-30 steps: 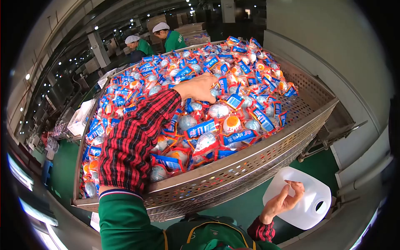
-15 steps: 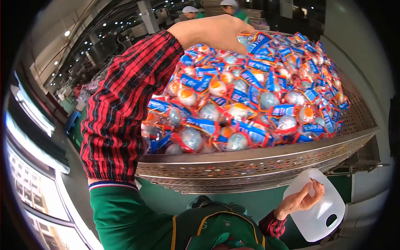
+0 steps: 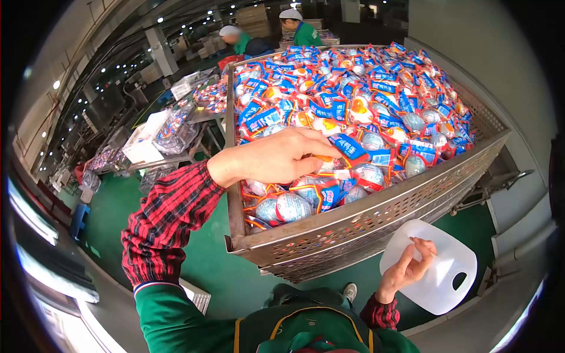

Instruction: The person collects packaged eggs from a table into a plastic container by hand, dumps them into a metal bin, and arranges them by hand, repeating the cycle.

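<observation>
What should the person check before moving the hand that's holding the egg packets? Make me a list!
1. Left hand closed around packets: ok, fingers curl over several.
2. How many packets it holds: cannot tell, fingers hide them.
3. Right hand holds the white jug by its cut edge: ok.
4. Jug below the metal bin front wall: ok.
5. Jug contents: cannot tell.
6. Other workers far from the hands: ok, they stand behind the bin.

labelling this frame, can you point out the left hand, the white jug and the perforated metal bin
left hand point(image 3: 276, 157), head view, on the back of the hand
white jug point(image 3: 450, 259), head view, on its flat side above the handle hole
perforated metal bin point(image 3: 376, 220), head view, on the near wall
</observation>
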